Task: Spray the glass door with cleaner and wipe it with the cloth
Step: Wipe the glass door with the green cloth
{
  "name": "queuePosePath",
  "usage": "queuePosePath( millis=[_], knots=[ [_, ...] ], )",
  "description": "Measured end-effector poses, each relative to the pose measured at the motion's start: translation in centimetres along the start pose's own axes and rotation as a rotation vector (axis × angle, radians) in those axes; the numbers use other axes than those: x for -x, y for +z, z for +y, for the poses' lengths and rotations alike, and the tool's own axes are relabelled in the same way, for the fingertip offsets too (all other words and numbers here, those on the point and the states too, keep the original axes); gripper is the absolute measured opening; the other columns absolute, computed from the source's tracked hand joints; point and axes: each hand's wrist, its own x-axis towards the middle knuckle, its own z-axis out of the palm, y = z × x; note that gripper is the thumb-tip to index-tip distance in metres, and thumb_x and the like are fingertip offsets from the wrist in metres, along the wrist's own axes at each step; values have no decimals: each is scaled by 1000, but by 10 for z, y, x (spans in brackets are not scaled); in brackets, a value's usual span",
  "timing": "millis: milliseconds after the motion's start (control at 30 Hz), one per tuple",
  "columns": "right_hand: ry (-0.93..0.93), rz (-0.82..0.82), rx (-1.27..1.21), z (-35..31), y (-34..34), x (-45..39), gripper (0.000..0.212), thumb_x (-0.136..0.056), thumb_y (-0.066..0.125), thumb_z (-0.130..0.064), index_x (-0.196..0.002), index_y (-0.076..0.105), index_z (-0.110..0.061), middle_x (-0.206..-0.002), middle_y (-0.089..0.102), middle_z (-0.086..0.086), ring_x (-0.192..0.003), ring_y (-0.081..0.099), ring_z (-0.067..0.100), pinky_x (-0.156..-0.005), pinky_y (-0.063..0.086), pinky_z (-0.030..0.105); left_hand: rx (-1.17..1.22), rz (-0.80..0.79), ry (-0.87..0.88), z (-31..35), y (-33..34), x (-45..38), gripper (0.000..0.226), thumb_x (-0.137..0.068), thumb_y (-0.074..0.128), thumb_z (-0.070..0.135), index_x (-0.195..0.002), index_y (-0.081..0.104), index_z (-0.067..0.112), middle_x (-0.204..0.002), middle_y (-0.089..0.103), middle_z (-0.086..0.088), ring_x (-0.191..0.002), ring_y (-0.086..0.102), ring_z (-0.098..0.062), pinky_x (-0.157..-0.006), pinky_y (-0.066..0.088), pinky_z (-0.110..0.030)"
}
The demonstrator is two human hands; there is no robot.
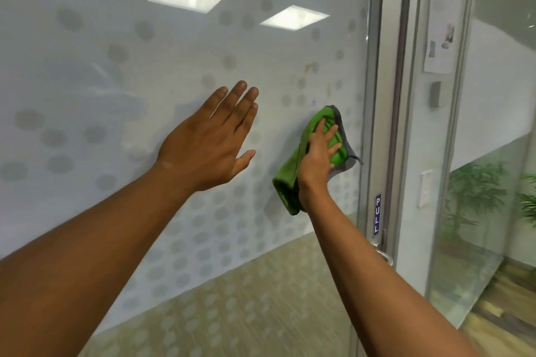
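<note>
Pressing the green cloth [285, 180] flat against the dotted glass door [116, 72] with the right hand [317, 159], fingers straight and spread. Right up beside the metal door frame [374, 95], above the PULL sticker [377, 214]. Holding the left hand [208, 139] up flat by the glass, fingers straight, gripping nothing. Plenty of pane further left.

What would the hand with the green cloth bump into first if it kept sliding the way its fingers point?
Probably the door's metal frame: the fingers of the right hand point up and to the right, and only a narrow strip of dotted glass lies between the green cloth and that frame.
</note>
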Motion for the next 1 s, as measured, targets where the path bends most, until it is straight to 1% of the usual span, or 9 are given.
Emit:
queuePosePath(
  millis=[100,200,267,433,567,700,800,900,1000],
  knots=[
    [26,-70,-296,19,-20,6,62,-94,39,-42,-154,25,-40,-166,7,-13,-154,2,11,-125,13,49,2,-4,2,0,0,1,82,-101,2,55,-160,10,-2,-168,0,-25,-157,0,-40,-127,9,-50],
    [-184,-139,-5,49,-39,3,69,-90,36,-20,-152,24,-49,-167,12,-8,-153,13,20,-121,22,54,-25,-15,2,1,-1,0,82,-101,2,55,-160,9,-3,-167,-2,-26,-157,-2,-40,-127,8,-50],
    [-383,-136,285,62,-38,-2,66,-92,34,-27,-156,19,-36,-167,5,-7,-155,1,19,-124,8,55,-20,-15,3,1,-1,1,82,-102,4,55,-159,9,-3,-167,-2,-26,-157,-2,-40,-127,8,-51],
    [-480,-132,504,66,-26,-7,71,-98,23,-54,-159,0,-26,-166,-18,-8,-151,-24,22,-117,-20,53,3,3,6,1,-1,0,81,-103,11,55,-159,13,-4,-167,2,-25,-157,1,-39,-127,11,-51],
    [-291,-72,534,24,-18,-35,67,-104,24,-48,-158,-6,-23,-165,-21,-3,-151,-24,30,-117,-16,59,9,12,4,2,-1,-1,80,-103,14,54,-159,15,-4,-167,3,-25,-157,2,-39,-127,12,-51],
    [-27,-55,277,-46,-10,-74,75,-102,37,-51,-159,0,-22,-166,-19,-1,-151,-19,37,-118,-8,62,17,6,1,2,-2,-2,81,-103,15,55,-159,15,-3,-168,3,-25,-157,2,-39,-128,11,-51],
    [-157,-102,254,-57,-16,-84,76,-100,37,-59,-159,5,-26,-167,-16,-2,-151,-19,35,-119,-8,63,15,1,0,1,-2,-2,81,-103,15,55,-159,13,-2,-168,2,-24,-157,1,-38,-128,10,-51],
    [-350,-201,292,-29,-37,-91,54,-107,21,-42,-158,3,-34,-167,-13,-2,-153,-16,26,-121,-4,61,7,6,-4,2,0,-1,81,-103,14,56,-159,13,-2,-168,2,-24,-157,1,-38,-128,11,-51],
    [-545,-198,385,-3,-45,-93,51,-107,26,-32,-156,11,-34,-167,-8,-1,-153,-15,29,-122,-5,57,-6,12,-2,1,0,-1,80,-103,13,55,-159,14,-2,-168,2,-24,-157,1,-38,-128,10,-50]
  ],
)
